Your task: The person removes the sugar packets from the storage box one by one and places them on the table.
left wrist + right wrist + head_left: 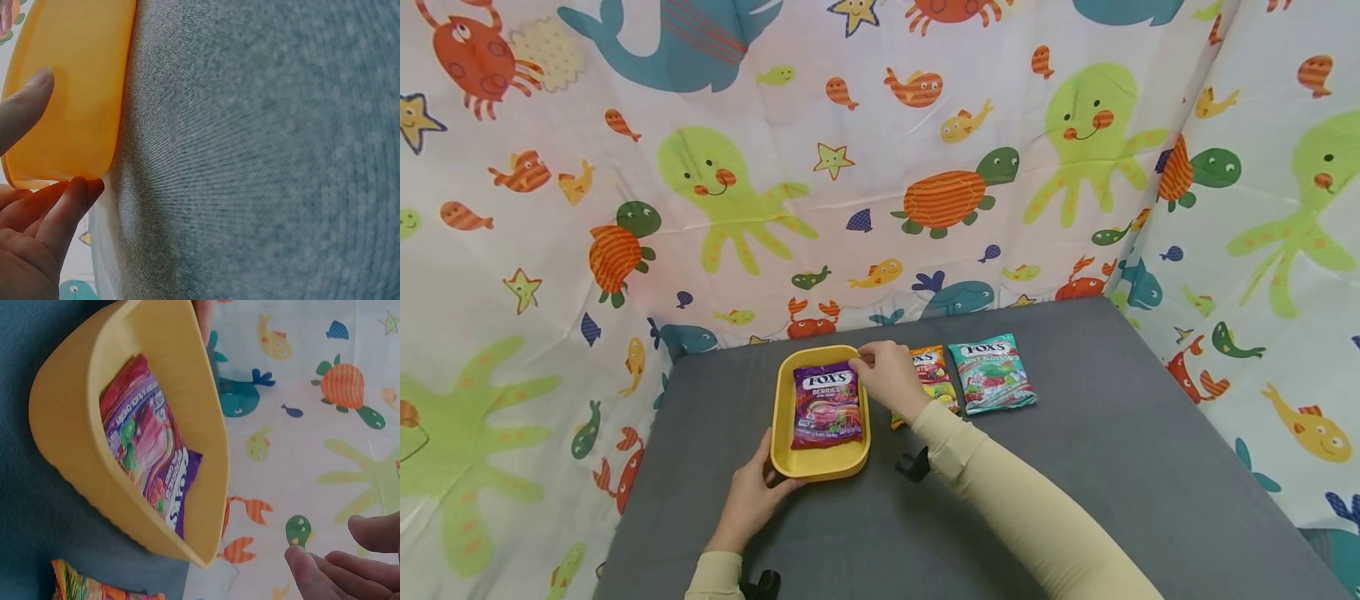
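A yellow plastic tub point(831, 468) with rounded corners holds a purple bag of Fox's Berries candy point(827, 408), lying face up inside. My left hand point(752, 500) grips the tub's near left corner; the left wrist view has the thumb point(28, 109) on one wall and the fingers round the corner. Over the tub's far right rim in the head view is my right hand point(891, 377). In the right wrist view its thumb and fingers stand apart with nothing between them, away from the bag.
Right of the tub lies an orange Fox's candy bag point(936, 379), partly hidden by my right hand. Beside it is a teal Fox's mint bag point(992, 375). A grey cloth-covered table point(1112, 442) carries everything, with a sea-animal curtain point(865, 133) behind and at both sides.
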Demonstrator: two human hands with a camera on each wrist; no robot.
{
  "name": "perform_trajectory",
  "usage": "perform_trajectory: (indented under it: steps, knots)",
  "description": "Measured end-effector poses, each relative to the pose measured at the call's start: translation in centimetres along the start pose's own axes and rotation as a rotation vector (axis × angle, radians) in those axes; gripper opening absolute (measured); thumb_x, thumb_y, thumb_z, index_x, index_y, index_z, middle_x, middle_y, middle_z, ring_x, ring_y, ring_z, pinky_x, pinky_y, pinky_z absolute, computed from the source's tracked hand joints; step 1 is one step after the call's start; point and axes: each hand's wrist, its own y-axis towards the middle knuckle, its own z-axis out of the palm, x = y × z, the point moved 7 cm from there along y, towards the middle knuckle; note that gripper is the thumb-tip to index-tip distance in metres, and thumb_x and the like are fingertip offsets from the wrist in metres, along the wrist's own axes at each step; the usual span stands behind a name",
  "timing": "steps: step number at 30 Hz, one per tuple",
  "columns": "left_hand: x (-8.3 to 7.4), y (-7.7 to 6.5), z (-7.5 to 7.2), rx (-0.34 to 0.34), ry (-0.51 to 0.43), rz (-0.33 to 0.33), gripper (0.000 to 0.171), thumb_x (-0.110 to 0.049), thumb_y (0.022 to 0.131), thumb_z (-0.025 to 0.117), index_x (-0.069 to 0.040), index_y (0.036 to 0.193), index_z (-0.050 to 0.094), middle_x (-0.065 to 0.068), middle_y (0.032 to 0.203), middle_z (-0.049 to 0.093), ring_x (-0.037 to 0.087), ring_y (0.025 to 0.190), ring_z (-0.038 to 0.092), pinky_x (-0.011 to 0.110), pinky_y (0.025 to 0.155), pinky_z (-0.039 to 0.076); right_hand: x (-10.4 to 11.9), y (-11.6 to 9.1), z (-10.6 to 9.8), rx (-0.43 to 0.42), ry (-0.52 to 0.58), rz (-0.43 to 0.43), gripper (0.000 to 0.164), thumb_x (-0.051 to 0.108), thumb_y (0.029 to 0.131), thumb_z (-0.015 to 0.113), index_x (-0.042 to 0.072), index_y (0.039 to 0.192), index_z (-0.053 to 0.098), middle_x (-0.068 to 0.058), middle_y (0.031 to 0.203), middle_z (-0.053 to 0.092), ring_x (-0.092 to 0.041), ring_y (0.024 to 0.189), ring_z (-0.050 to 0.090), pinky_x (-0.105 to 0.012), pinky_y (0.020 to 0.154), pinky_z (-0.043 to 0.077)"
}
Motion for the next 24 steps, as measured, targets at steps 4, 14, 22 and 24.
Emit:
perform_trajectory:
  steps: [4, 14, 22, 24]
  knots:
    - [0.1, 0.0, 0.0, -0.001, -0.014, 0.005, 0.102, -0.03, 0.078, 0.078, -0.024, 0.154, 0.01, 0.007, 0.153, 0.033, 0.023, 0.135, 0.043, 0.035, 0.098, 0.047, 0.3, 0.1, 0.9, 0.034, -0.003, 0.007, 0.033, 0.028, 0.092, 0.063, 0.005, 0.114, 0.069, -0.009, 0.107, 0.071, -0.018, 0.091, 0.069, -0.032, 0.076, 0.06]
    - [-0.2, 0.2, -0.1, -0.021, 0.016, 0.046, 0.101, -0.029, 0.078, 0.078, -0.022, 0.154, 0.012, 0.01, 0.151, 0.037, 0.028, 0.132, 0.046, 0.037, 0.095, 0.049, -0.3, 0.7, 4.0, 0.134, -0.036, 0.018, 0.035, 0.029, 0.091, 0.064, 0.001, 0.11, 0.069, -0.009, 0.083, 0.069, -0.008, 0.048, 0.05, -0.019, 0.047, 0.045]
    - [-0.1, 0.1, -0.1, -0.016, 0.018, 0.041, 0.101, -0.03, 0.078, 0.078, -0.02, 0.154, 0.012, 0.01, 0.151, 0.037, 0.027, 0.132, 0.045, 0.038, 0.096, 0.049, -0.8, 0.5, 6.7, 0.202, -0.099, 0.107, 0.037, 0.031, 0.09, 0.065, 0.002, 0.114, 0.067, -0.009, 0.09, 0.072, -0.016, 0.067, 0.065, -0.029, 0.063, 0.058]
    - [0.0, 0.1, -0.1, -0.019, 0.018, 0.038, 0.101, -0.03, 0.078, 0.078, -0.021, 0.154, 0.013, 0.01, 0.151, 0.037, 0.027, 0.132, 0.046, 0.038, 0.095, 0.049, -1.0, 0.3, 7.4, 0.216, -0.096, 0.138, 0.043, 0.031, 0.09, 0.065, 0.002, 0.121, 0.063, -0.011, 0.109, 0.07, -0.018, 0.084, 0.068, -0.035, 0.079, 0.059]
